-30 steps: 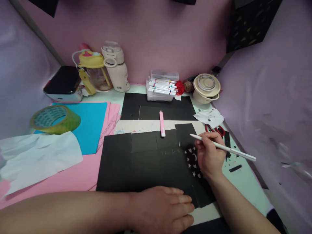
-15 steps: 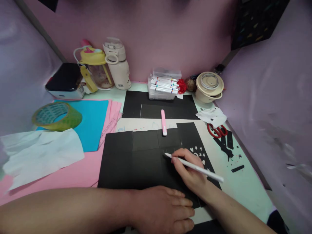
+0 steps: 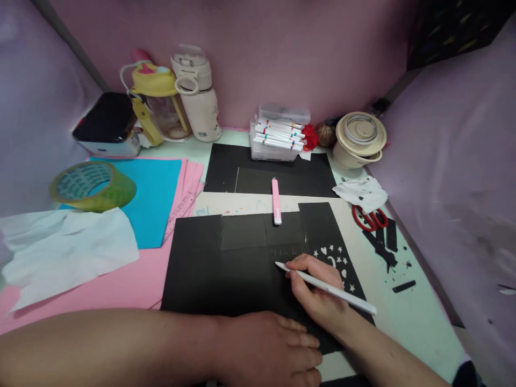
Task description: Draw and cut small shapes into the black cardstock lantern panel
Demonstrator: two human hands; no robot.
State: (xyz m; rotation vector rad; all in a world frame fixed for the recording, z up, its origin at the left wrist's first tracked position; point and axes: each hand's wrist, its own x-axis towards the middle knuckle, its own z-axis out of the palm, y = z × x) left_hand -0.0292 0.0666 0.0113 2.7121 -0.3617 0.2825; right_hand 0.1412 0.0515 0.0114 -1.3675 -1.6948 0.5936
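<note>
My right hand [image 3: 318, 293] is closed around a white pen [image 3: 346, 295], with the tip resting on the black paper [image 3: 226, 263] just below a row of faint pale marks. My left hand [image 3: 270, 349] lies flat on the near edge of the same black sheet, fingers stretched out and together, holding nothing. A black strip with cut-out stars, a heart and a moon [image 3: 334, 258] lies just right of my right hand. A pink utility knife [image 3: 276, 200] rests above the black sheet.
Pink sheets [image 3: 121, 290], a blue sheet [image 3: 157, 199] and white paper [image 3: 64, 252] lie at left with a tape roll [image 3: 92, 185]. Two bottles [image 3: 177, 102], a marker box [image 3: 278, 140] and a cream bowl [image 3: 358, 142] stand at the back. Red scissors [image 3: 368, 217] and black scraps lie right.
My right hand swung left from over the star strip and brought the pen tip down onto the black sheet, then shifted slightly lower. My left hand stayed flat on the sheet's edge.
</note>
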